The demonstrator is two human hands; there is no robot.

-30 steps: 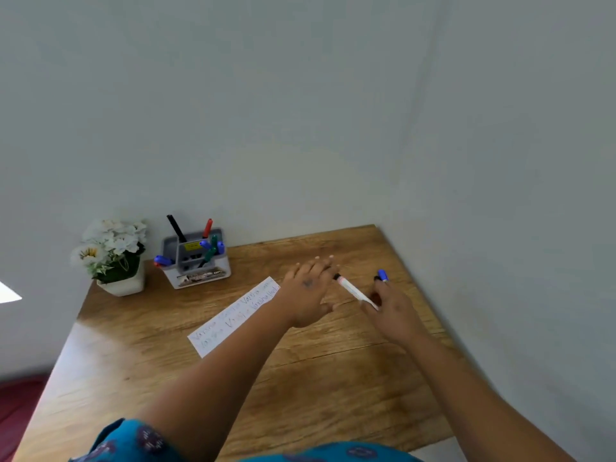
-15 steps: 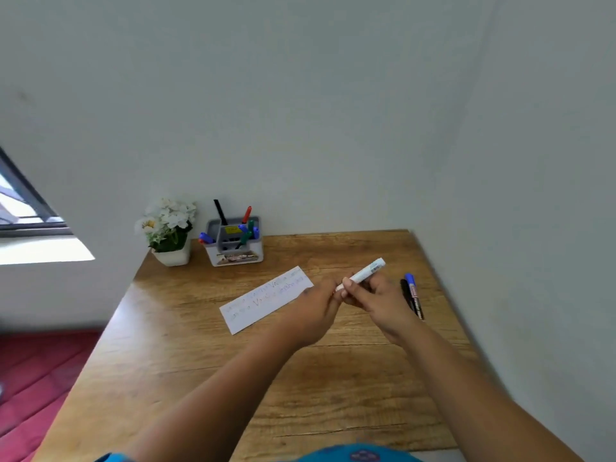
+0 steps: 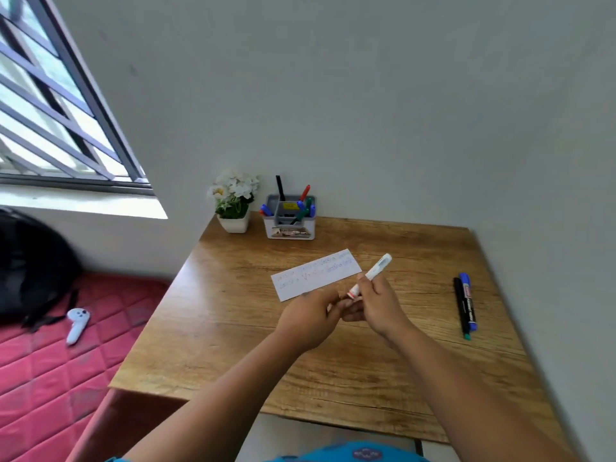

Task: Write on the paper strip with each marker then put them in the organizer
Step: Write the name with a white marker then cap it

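Right hand (image 3: 378,303) curled round a white marker (image 3: 375,271), barrel angled up and to the right, red end low between both hands. Left hand (image 3: 308,316) just beside it, fingers bent toward the red tip; cannot tell whether a cap is pinched there or only touched. Both hands raised above the wooden counter (image 3: 233,328), near its middle.

Paper strip (image 3: 316,274) flat on the counter, just beyond the hands, slanted with its right end farther away. Faint coloured writing across it in 2 lines.

Far right of the counter: 2 markers side by side, touching along their length. Black marker (image 3: 459,301) on the left with a green end nearest the camera, blue marker (image 3: 468,300) on the right, label showing. Well apart from the hands.

At the back edge against the wall: grey and white organizer (image 3: 290,228) with several compartments, holding upright or leaning markers in black, red, green and blue. Exact count hard to tell. Just left of it, a white pot of white flowers (image 3: 235,200).

Left of the counter, lower down: red quilted mattress (image 3: 50,378) with a white handheld controller (image 3: 77,325) lying on it, and a dark bag (image 3: 30,265) behind. Barred window (image 3: 50,105) upper left.
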